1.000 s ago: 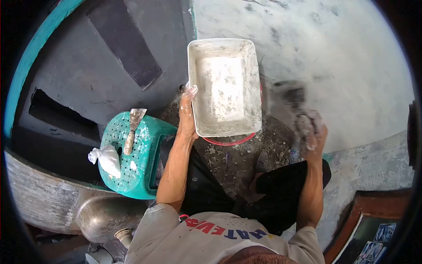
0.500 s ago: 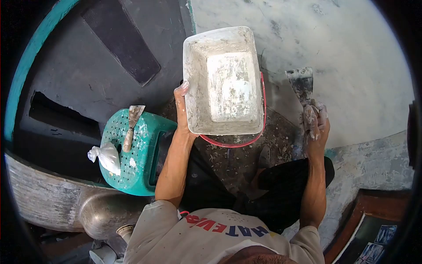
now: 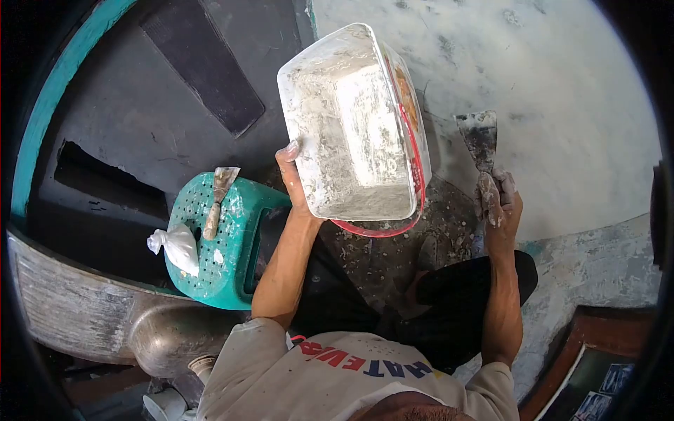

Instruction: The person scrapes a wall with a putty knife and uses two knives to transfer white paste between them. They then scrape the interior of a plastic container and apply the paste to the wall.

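My left hand point(image 3: 293, 175) grips the near left side of a white plastic bucket point(image 3: 316, 151), thumb over the rim. Its rectangular mouth faces me, and white residue coats the inside. A red handle point(image 3: 379, 230) hangs along its right and lower edge. In my right hand point(image 3: 499, 196) is a putty knife point(image 3: 480, 140), its broad blade smeared and pointing away from me; the fingers wrap its grip, hiding most of it. The two hands are well apart, with the knife to the right of the bucket.
On a green plastic stool point(image 3: 232, 270) at left lie a second putty knife point(image 3: 220, 200) and a tied white plastic bag point(image 3: 175, 249). A pale plastered wall point(image 3: 562, 140) rises at right. Debris litters the floor point(image 3: 365, 259). A brown wooden frame point(image 3: 590, 337) stands at lower right.
The bucket has turned in my left hand, so its right outer side with a coloured label now shows. My right hand, still holding the putty knife, has shifted slightly left and down.
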The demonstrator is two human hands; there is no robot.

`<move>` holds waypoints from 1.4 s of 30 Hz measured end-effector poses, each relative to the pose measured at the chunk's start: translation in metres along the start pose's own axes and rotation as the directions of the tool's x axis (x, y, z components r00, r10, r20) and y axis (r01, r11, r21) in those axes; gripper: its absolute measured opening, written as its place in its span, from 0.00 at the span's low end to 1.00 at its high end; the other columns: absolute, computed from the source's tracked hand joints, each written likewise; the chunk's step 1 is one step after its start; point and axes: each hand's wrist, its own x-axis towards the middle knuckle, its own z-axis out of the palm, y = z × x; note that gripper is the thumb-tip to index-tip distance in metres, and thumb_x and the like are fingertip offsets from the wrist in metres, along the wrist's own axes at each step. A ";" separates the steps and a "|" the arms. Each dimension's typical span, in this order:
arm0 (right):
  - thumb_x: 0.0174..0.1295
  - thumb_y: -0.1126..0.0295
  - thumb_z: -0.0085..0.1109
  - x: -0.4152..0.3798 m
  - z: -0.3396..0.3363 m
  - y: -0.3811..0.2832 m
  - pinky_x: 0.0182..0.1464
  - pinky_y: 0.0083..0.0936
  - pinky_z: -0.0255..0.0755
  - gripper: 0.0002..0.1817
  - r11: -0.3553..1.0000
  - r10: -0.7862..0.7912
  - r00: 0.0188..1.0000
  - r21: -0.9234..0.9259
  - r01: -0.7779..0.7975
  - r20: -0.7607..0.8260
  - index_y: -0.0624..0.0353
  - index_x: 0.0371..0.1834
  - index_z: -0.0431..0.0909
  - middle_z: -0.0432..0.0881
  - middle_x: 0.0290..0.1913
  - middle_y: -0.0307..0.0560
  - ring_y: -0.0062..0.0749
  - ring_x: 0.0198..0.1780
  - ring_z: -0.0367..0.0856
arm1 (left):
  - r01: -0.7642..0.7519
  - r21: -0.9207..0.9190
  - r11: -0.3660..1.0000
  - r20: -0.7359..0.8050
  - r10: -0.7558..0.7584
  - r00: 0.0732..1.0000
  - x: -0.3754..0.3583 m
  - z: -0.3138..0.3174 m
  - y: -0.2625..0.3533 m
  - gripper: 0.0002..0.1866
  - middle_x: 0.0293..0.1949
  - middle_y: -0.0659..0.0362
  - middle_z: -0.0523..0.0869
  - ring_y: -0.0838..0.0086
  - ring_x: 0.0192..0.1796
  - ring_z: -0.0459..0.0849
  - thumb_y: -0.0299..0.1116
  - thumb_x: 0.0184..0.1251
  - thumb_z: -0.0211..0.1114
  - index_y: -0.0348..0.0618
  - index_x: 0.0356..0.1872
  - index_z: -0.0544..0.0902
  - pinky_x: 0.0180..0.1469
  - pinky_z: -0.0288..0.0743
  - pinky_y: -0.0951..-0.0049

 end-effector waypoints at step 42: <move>0.74 0.74 0.66 -0.008 0.023 -0.005 0.54 0.27 0.78 0.19 0.934 0.183 0.980 0.298 -0.198 0.076 0.71 0.63 0.76 0.84 0.54 0.51 0.27 0.51 0.82 | 0.189 0.434 0.881 -0.095 -0.164 0.982 -0.008 0.012 -0.033 0.41 0.69 0.44 0.78 0.57 0.68 0.82 0.55 0.76 0.63 0.35 0.79 0.66 0.69 0.79 0.55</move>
